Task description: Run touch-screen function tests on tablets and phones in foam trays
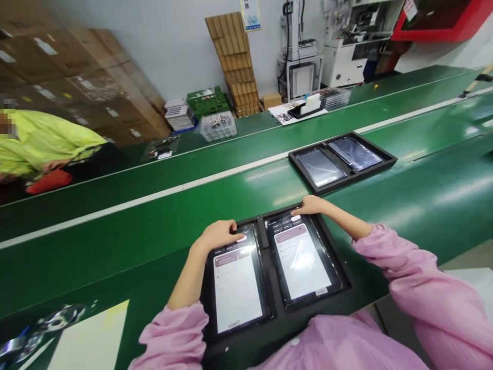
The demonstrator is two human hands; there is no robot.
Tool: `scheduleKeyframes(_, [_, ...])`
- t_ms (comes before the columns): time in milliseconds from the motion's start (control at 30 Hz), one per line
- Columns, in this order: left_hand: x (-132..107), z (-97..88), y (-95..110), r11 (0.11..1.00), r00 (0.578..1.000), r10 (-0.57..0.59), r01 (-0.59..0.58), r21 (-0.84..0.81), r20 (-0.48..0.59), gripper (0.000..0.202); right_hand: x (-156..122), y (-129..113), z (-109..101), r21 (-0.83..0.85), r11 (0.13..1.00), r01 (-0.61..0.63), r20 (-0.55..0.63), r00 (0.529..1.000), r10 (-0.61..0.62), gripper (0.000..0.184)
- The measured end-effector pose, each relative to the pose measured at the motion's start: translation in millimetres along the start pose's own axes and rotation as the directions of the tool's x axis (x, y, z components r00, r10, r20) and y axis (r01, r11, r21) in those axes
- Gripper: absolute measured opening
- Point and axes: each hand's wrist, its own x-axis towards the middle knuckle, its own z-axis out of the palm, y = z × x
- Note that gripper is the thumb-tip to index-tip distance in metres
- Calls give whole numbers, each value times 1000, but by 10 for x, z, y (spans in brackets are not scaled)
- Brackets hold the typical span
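Two tablets with lit screens, a left tablet (236,288) and a right tablet (302,262), lie side by side in a black tray (273,282) close to my body. My left hand (217,235) is closed over the tray's far left edge, its thumb reaching onto the top of the left tablet's screen. At the far right corner, my right hand (314,204) grips the edge, with its thumb at the top of the right tablet. The fingers beyond the rim are mostly hidden. Both screens show a white panel under a mauve band.
Beyond my right hand, a second black tray (314,189) holds two dark-screened tablets on the green conveyor (185,210). White paper (90,339) and a tape roll (63,317) lie at left. Across the line are a person in a yellow top (46,139) and a clear parts box (217,128).
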Motion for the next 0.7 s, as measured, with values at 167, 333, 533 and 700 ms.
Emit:
scheduleKeyframes(167, [-13, -26, 2, 999, 999, -4, 5, -35, 33, 42, -16, -36, -43, -13, 1000, -7, 22, 1000, 7, 77])
scheduleKeyframes(333, [-30, 8, 33, 1000, 999, -24, 23, 19, 49, 48, -17, 43, 16, -6, 1000, 26, 14, 1000, -26, 75])
scheduleKeyframes(533, [-140, 158, 82, 998, 999, -39, 40, 46, -33, 44, -68, 112, 220, -39, 996, 76, -79, 994, -79, 61])
scheduleKeyframes(700, [-120, 192, 96, 997, 995, -68, 71, 43, -67, 31, -62, 127, 267, -87, 995, 54, -116, 991, -63, 47])
